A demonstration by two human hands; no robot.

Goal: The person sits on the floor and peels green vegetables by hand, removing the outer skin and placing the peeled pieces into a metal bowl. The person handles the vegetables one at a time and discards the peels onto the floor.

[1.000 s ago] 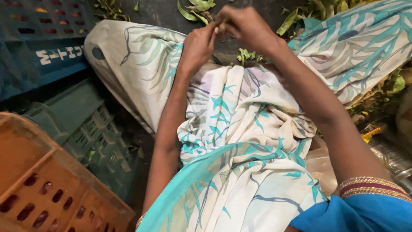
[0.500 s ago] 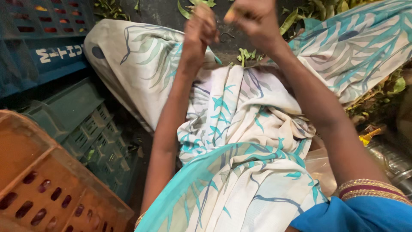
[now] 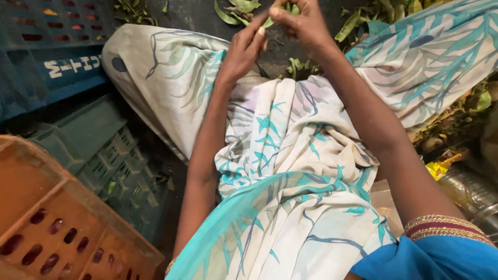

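Note:
My left hand (image 3: 244, 49) and my right hand (image 3: 301, 23) meet at the top of the view, above my lap. Both pinch a small green leaf (image 3: 270, 21) between their fingertips. My lap is draped in a white cloth with a turquoise leaf print (image 3: 290, 171). A small bunch of green leaves (image 3: 301, 67) lies on the cloth just under my hands. More loose leaves (image 3: 238, 8) lie on the dark ground beyond them.
A blue plastic crate (image 3: 52, 57) stands at the upper left, a dark green crate (image 3: 104, 150) below it, and an orange crate (image 3: 57, 223) at the lower left. At the right are leaf scraps (image 3: 467, 109), a yellow wrapper (image 3: 441, 166) and a clear container (image 3: 472, 192).
Both hands have shifted slightly up and right while working the leaf between the fingertips. Crates and cloth have not moved.

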